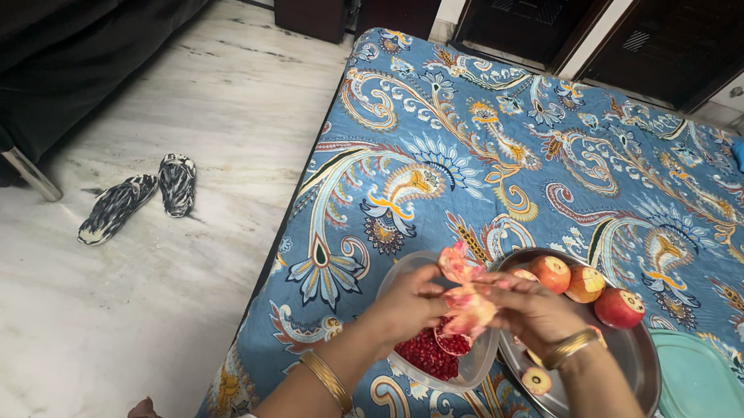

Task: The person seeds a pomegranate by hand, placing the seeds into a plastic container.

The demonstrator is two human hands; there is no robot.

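Bed cover [503,145]: printed cloth, matt, blue paisley weave. Floor [182,267]: polished marble, smooth, slight sheen, grey veining. Slippers [141,196]: soft patterned fabric, matt. Clear container [479,359]: thin translucent plastic, glossy, holds wet-looking glossy red seeds [427,354]. Pomegranate piece [468,301] in both hands: leathery pink rind, pale matt pith. Round tray [625,361]: steel, dull brushed shine. Whole fruits [589,287]: smooth waxy skin. Lid [697,379]: green plastic, matt. Bangles [328,381]: shiny gold-coloured metal.
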